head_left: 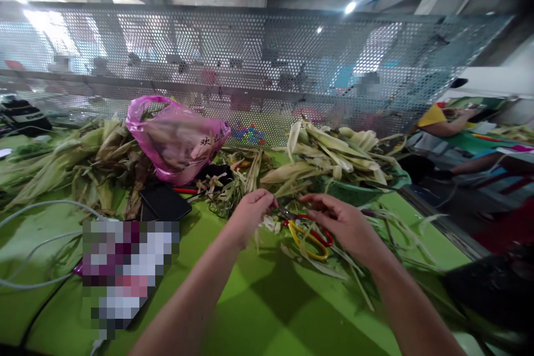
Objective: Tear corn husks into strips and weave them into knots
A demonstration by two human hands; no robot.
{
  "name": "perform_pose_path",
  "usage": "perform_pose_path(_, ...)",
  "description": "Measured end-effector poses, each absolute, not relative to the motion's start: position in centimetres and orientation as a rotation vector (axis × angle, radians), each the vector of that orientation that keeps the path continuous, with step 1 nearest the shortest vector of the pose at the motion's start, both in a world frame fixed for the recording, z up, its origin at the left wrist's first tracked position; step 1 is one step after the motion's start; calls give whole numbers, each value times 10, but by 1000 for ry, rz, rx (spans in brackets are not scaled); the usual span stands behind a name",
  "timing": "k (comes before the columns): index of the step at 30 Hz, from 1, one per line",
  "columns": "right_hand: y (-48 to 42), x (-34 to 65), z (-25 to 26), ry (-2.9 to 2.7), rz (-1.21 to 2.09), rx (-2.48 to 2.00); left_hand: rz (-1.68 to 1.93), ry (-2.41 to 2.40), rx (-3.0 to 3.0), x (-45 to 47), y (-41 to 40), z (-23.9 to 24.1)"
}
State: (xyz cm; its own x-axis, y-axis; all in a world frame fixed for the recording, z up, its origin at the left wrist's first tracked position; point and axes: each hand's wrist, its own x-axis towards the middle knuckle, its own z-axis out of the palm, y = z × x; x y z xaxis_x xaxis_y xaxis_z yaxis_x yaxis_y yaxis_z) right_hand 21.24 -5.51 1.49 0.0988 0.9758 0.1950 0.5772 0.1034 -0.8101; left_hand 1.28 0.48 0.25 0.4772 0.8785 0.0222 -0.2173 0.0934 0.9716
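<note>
Left hand (252,208): fingertips together, contents unclear | right hand (344,222): fingers apart near scissors (295,233) | done: loose strips (361,286) | left: husks (329,153) heaped in basket (354,193)

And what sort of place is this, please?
Perhaps a shared craft workshop: corn husks heaped on a green table, scissors with red and yellow handles, and another person's yellow sleeve on the right.

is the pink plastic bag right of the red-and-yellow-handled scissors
No, the pink bag sits left of the scissors.
</note>
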Motion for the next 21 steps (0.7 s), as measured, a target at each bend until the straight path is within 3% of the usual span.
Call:
perform_pose_path(7,-52,231,0,-2152,340,-1968,1147,615,949,-9,21,7)
perform_pose_path(21,13,200,39,-1634,238,-1611,1172,604,886,-14,26,7)
